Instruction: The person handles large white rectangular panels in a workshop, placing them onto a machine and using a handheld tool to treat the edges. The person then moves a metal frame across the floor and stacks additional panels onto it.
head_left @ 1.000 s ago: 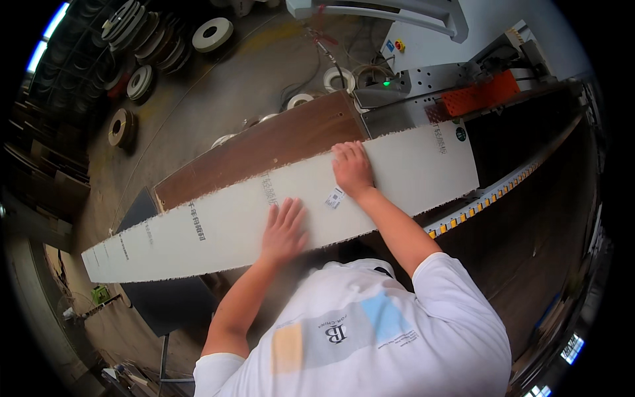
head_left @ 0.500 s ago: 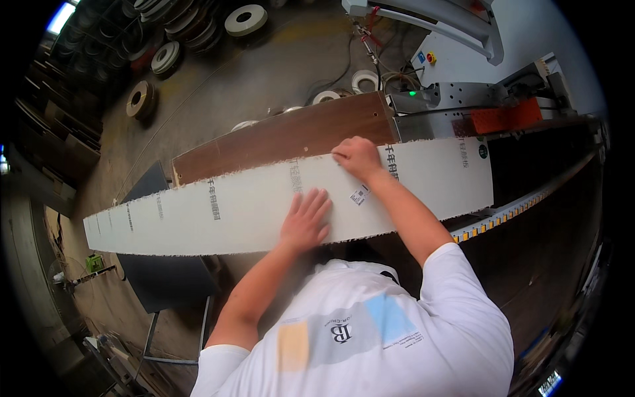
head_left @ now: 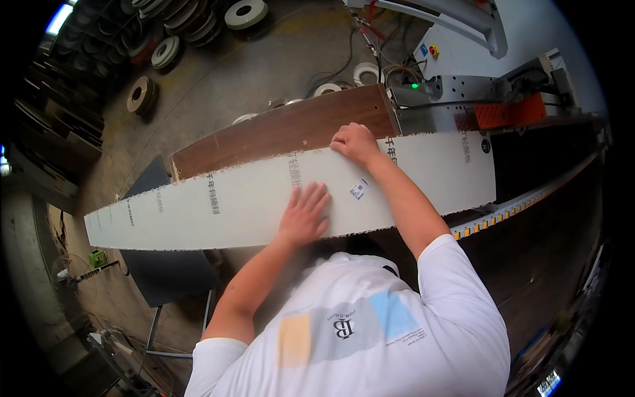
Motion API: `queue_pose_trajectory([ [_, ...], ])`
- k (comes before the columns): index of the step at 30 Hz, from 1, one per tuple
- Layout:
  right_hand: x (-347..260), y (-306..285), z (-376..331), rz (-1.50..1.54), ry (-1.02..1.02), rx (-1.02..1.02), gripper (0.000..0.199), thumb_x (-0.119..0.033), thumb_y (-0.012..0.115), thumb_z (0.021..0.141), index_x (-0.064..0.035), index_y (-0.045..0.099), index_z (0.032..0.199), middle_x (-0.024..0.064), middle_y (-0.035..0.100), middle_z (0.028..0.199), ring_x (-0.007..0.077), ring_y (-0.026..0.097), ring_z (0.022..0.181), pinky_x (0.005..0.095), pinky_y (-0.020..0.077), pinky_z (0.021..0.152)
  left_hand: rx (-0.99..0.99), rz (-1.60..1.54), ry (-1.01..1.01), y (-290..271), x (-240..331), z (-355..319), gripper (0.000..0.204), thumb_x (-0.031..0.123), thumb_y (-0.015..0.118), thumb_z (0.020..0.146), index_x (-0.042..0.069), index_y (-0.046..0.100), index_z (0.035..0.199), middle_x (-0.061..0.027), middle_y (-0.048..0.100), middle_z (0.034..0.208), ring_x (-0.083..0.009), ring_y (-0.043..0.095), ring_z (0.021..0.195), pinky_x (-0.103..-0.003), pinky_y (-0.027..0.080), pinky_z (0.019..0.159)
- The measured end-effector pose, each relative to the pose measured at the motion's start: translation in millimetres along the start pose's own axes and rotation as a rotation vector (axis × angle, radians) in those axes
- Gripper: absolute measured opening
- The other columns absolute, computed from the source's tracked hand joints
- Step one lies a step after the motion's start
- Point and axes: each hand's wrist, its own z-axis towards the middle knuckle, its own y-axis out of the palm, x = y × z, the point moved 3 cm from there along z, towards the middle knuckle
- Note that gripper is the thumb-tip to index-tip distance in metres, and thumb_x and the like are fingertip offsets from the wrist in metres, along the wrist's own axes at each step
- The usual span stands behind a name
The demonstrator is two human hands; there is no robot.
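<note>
A long white board [head_left: 251,205] with ragged edges, printed marks and a small paper label [head_left: 359,189] lies across in front of me. My left hand [head_left: 304,213] rests flat on its face near the close edge, fingers stretched out. At the far edge, my right hand [head_left: 357,143] is closed, its fingers curled at the board's rim; the fingertips are partly hidden. Just beyond that rim is a brown wood-grain panel [head_left: 264,139]. The white board's right end lies beside a machine [head_left: 456,99] with an orange part [head_left: 509,112].
A rail with yellow blocks [head_left: 493,221] runs along the machine's near right side. Dark grey panels [head_left: 169,278] on a metal frame [head_left: 155,331] stand below the board's left part. Rolls of edge banding [head_left: 141,96] lie on the floor [head_left: 218,86] and are stacked far left.
The view has shifted slightly. Both hands stay at nearly the same places on the white board, the left flat and the right closed at the far edge.
</note>
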Motion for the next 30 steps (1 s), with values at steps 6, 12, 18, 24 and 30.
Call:
queue_pose_trajectory([
  [6,25.9,-28.0,-8.0,-0.097,0.046,-0.089,0.023,-0.040,0.073,0.092,-0.0206,0.085,0.095,-0.0011,0.076,0.102,0.0229,0.064,0.114,0.0426,0.0446,0.107,-0.036,0.000,-0.014,4.5,-1.4,0.0,0.075,0.048,0.059,0.100,0.014,0.041,0.165,-0.0086,0.027,0.178,-0.0291,0.020,0.165,-0.057,0.013,0.134],
  [12,0.5,0.6,6.5,-0.039,0.038,-0.114,0.024,-0.042,0.073,0.092,-0.0210,0.085,0.095,-0.0017,0.076,0.103,0.0220,0.064,0.116,0.0427,0.0452,0.106,-0.015,0.016,-0.008,4.2,2.1,2.0,0.074,0.047,0.059,0.100,0.013,0.043,0.164,-0.0085,0.028,0.177,-0.0290,0.021,0.165,-0.057,0.013,0.134],
  [18,-33.3,44.3,24.2,-0.069,-0.038,-0.021,0.021,-0.041,0.073,0.091,-0.0236,0.084,0.096,-0.0019,0.076,0.105,0.0220,0.065,0.115,0.0423,0.0470,0.105,0.063,0.007,0.003,5.4,1.8,2.7,0.075,0.043,0.067,0.092,0.014,0.049,0.159,-0.0082,0.036,0.174,-0.0303,0.027,0.163,-0.057,0.014,0.133],
  [24,43.9,-45.8,-18.9,-0.152,0.042,-0.032,0.019,-0.038,0.073,0.091,-0.0220,0.084,0.093,-0.0029,0.077,0.103,0.0246,0.066,0.109,0.0425,0.0486,0.101,0.065,0.003,-0.012,6.3,2.0,2.7,0.073,0.042,0.067,0.091,0.014,0.051,0.157,-0.0079,0.037,0.173,-0.0303,0.027,0.163,-0.057,0.014,0.133],
  [30,139.1,-143.1,-79.3,-0.185,0.195,0.069,0.017,-0.034,0.076,0.090,-0.0181,0.083,0.091,0.0001,0.077,0.099,0.0294,0.066,0.101,0.0440,0.0529,0.093,0.050,-0.011,-0.006,2.2,2.3,5.7,0.073,0.041,0.068,0.091,0.013,0.052,0.156,-0.0083,0.037,0.173,-0.0307,0.027,0.163,-0.057,0.014,0.134],
])
